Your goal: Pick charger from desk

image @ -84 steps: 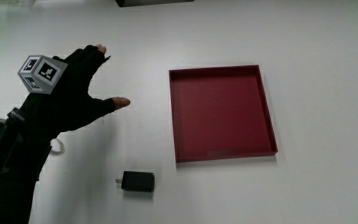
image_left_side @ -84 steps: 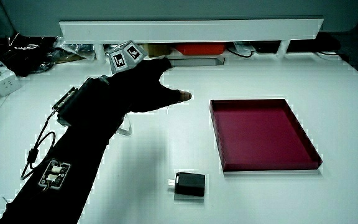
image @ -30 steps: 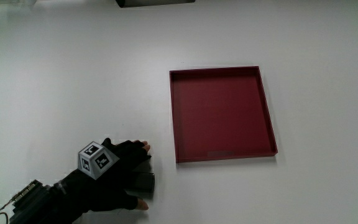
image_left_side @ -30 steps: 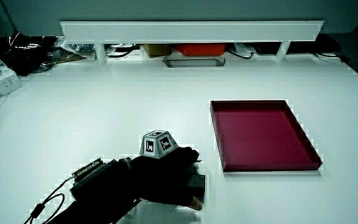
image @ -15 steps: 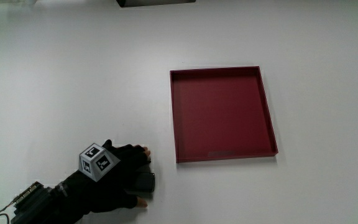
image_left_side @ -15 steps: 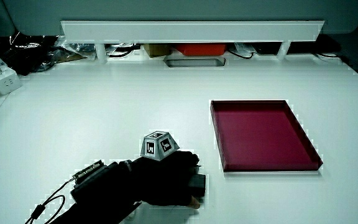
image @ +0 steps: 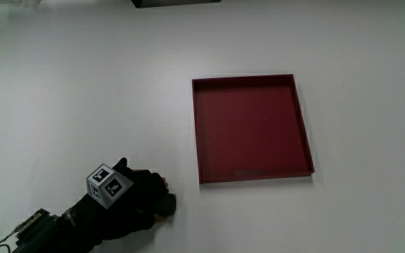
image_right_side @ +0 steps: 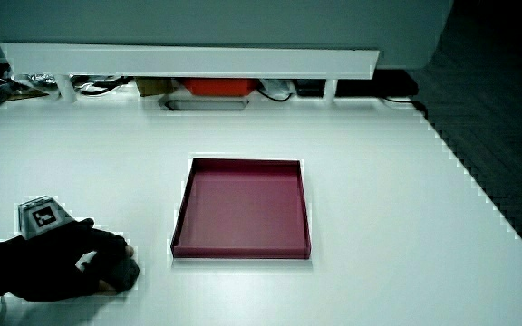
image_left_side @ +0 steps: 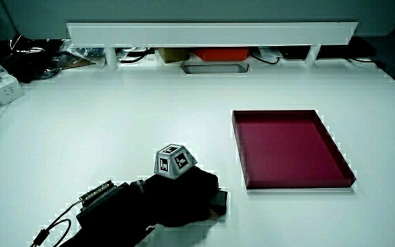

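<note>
One gloved hand (image: 129, 204), the only one of the hands in view, lies low on the white counter (image: 83, 91) near the person's edge, its fingers curled around the black charger (image: 165, 204). The fingers wrap over the charger from above, and only a dark end of the charger shows past the fingertips in the main view. In a side view the charger (image_left_side: 218, 201) pokes out of the hand (image_left_side: 184, 197) as a small black block; whether it touches the counter (image_left_side: 115, 110) or is just clear of it cannot be told. In a side view the hand (image_right_side: 98, 267) covers the charger almost wholly, so it cannot be made out there.

The patterned cube (image: 108, 185) sits on the back of the glove, tilted, with black-and-white markers on its faces; it shows in both side views (image_left_side: 173, 160) (image_right_side: 42, 217). The forearm runs from the hand toward the person, with a small device (image_left_side: 96, 195) and a cable strapped on it.

A dark red square tray (image: 197, 133) with low walls lies flat on the counter, well apart from the hand and farther from the person than the charger. It shows in both side views (image_left_side: 238, 147) (image_right_side: 185, 204), and nothing lies in it.

A low white partition (image_left_side: 211, 31) stands along the counter's edge farthest from the person.
</note>
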The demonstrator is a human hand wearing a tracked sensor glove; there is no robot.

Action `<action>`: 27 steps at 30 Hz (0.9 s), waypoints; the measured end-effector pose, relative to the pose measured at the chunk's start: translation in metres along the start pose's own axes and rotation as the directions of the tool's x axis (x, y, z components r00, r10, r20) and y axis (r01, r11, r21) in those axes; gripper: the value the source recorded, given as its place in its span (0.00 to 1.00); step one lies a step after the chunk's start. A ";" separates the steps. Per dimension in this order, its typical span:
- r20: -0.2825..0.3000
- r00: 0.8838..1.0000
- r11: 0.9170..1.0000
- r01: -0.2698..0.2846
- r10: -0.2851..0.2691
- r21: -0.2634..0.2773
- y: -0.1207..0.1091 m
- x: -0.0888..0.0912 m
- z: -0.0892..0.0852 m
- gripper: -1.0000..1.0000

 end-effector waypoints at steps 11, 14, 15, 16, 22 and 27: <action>0.022 1.000 1.000 0.011 -0.012 0.022 -0.002 -0.004 -0.003 1.00; 0.020 1.000 0.999 0.021 -0.022 0.039 -0.003 0.000 0.003 1.00; 0.033 0.999 0.999 0.024 -0.025 0.046 -0.003 0.000 0.006 1.00; 0.033 0.999 0.998 0.027 -0.028 0.050 -0.003 0.002 0.009 1.00; 0.037 0.996 0.992 0.072 -0.077 0.100 -0.001 0.013 0.029 1.00; 0.027 0.995 0.983 0.088 -0.093 0.159 0.003 0.018 0.046 1.00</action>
